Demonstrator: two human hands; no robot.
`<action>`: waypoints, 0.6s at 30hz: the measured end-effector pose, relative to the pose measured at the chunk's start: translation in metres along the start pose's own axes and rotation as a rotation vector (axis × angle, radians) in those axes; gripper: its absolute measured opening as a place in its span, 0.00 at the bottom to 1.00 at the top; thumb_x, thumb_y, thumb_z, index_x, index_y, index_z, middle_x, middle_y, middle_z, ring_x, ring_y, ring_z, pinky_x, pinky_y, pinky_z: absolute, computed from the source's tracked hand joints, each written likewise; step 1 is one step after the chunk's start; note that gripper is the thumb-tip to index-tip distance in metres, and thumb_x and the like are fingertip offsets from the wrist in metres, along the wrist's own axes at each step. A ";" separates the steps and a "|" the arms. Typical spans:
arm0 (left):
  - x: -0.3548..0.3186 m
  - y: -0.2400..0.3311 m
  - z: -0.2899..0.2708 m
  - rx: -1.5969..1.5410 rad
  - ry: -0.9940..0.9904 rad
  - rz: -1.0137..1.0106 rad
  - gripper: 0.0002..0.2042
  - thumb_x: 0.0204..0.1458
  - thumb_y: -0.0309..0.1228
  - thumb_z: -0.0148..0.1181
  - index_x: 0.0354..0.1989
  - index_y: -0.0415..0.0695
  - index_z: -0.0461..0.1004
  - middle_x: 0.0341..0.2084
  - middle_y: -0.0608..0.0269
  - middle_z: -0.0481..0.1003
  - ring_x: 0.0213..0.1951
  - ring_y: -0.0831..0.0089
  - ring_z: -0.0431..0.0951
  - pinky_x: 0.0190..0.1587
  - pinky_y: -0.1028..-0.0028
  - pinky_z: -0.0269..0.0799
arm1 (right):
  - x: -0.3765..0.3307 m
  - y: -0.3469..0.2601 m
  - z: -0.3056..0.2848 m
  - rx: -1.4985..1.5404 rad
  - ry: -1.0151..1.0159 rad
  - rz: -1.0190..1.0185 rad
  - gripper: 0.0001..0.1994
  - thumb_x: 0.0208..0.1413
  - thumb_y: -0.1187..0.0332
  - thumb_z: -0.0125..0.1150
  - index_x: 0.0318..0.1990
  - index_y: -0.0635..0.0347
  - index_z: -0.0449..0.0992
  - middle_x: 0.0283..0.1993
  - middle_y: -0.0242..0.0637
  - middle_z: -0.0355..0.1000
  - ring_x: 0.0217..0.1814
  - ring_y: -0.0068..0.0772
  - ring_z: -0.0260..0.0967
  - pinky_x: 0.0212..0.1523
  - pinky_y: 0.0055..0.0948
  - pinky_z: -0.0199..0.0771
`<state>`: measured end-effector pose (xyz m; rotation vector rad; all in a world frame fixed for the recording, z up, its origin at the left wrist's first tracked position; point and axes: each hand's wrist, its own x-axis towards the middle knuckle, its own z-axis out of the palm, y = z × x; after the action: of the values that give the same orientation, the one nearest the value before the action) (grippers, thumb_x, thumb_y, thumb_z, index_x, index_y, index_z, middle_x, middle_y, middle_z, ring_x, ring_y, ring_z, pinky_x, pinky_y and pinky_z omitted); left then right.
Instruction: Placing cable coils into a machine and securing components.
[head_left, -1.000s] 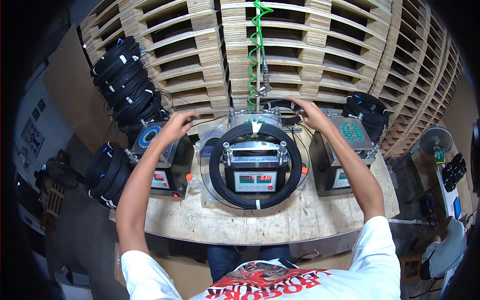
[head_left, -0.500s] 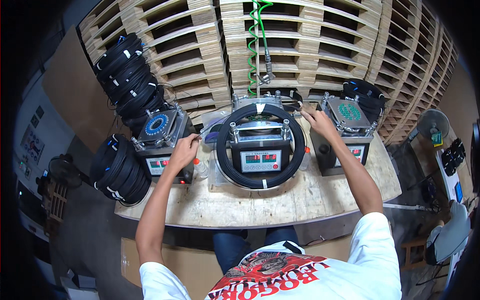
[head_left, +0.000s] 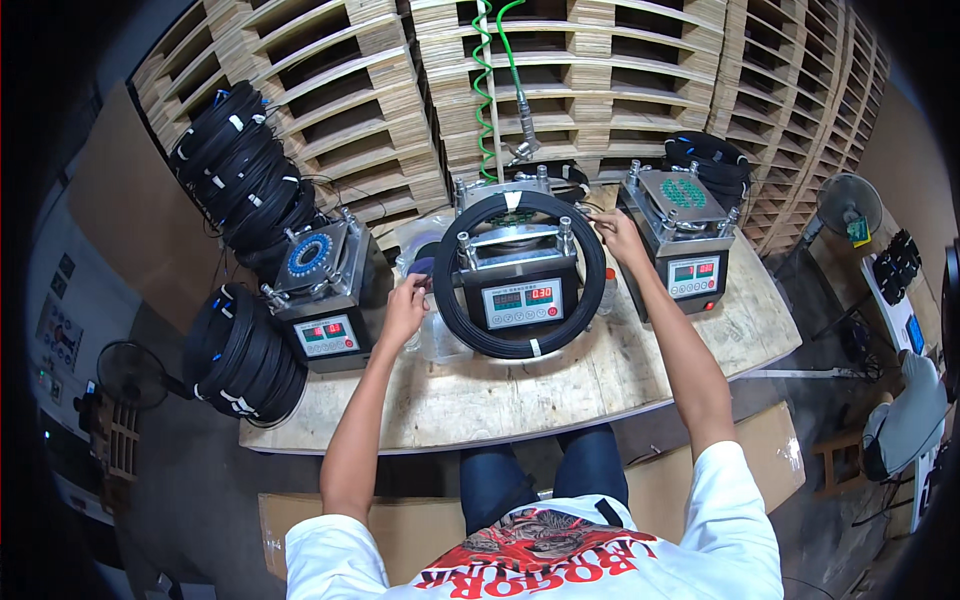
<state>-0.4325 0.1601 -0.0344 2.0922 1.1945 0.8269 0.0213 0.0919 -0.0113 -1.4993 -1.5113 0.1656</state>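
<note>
A coil of black cable (head_left: 467, 330) with white ties hangs around the middle polishing-type machine (head_left: 560, 287), which has a lit display and metal posts. My left hand (head_left: 405, 308) is left of the coil, its fingers pinched together beside a dark purple pad (head_left: 422, 267); what they hold is too small to make out. On the other side, my right hand (head_left: 618, 238) reaches between the coil and the right machine (head_left: 690, 245). Its fingers are closed near a thin dark cable, and their grip is partly hidden.
The left machine (head_left: 330, 300) carries a ring of blue pieces. Stacked black cable coils (head_left: 240, 355) stand at the left, with more coils (head_left: 708, 160) at the back right. A green air hose (head_left: 488, 90) hangs before wooden pallets (head_left: 640, 80). A small bottle (head_left: 608, 292) stands right of the coil.
My left hand has moved right, away from the left machine and closer to the coil. The right hand stays by the right machine. The whole view has shifted slightly, and the middle display reads differently.
</note>
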 end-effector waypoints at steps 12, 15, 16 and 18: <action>-0.023 0.009 0.060 -0.215 0.355 0.017 0.24 0.68 0.44 0.42 0.63 0.42 0.70 0.53 0.40 0.73 0.55 0.53 0.72 0.60 0.64 0.64 | -0.014 0.016 0.005 0.451 -0.185 0.162 0.23 0.59 0.76 0.48 0.62 0.62 0.72 0.42 0.34 0.78 0.36 0.27 0.72 0.44 0.24 0.72; -0.033 0.026 0.056 -0.108 0.310 -0.179 0.27 0.66 0.49 0.50 0.63 0.39 0.70 0.47 0.42 0.77 0.49 0.61 0.76 0.56 0.68 0.67 | -0.019 0.002 -0.012 0.424 -0.306 0.488 0.23 0.59 0.72 0.50 0.63 0.63 0.71 0.45 0.35 0.77 0.38 0.24 0.71 0.44 0.23 0.72; -0.037 0.025 0.055 -0.105 0.320 -0.187 0.27 0.66 0.49 0.50 0.63 0.39 0.70 0.47 0.42 0.77 0.49 0.61 0.76 0.56 0.68 0.67 | -0.023 -0.007 -0.012 0.427 -0.318 0.482 0.23 0.59 0.72 0.50 0.63 0.63 0.71 0.45 0.35 0.77 0.38 0.24 0.71 0.44 0.23 0.72; -0.038 0.022 0.052 -0.261 0.297 -0.074 0.30 0.62 0.48 0.57 0.64 0.35 0.68 0.46 0.48 0.78 0.45 0.71 0.77 0.52 0.73 0.69 | -0.026 -0.025 -0.010 0.557 -0.280 0.538 0.23 0.62 0.65 0.54 0.63 0.64 0.71 0.50 0.39 0.77 0.45 0.26 0.72 0.50 0.25 0.71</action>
<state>-0.3978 0.1074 -0.0601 1.7475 1.2304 1.2204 0.0044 0.0592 -0.0027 -1.4138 -1.0963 1.0607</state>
